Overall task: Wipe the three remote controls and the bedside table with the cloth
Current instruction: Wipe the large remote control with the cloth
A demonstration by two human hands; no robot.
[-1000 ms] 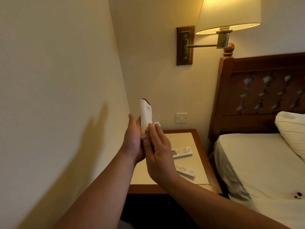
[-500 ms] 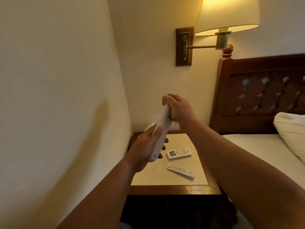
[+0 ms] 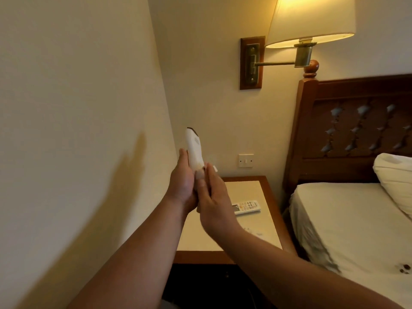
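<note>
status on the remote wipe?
Left hand holds remote upright. Right hand presses cloth to it. Two remotes on table. Nothing blocking.

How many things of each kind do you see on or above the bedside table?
Remotes: 3, one held, one with a screen, one mostly hidden
Cloth: 1
Hands: 2, left, right
Total: 6

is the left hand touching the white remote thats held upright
Touching. The head view shows the left hand wrapped around the lower end of the upright white plastic remote control, thumb against its side, with no gap.
</note>
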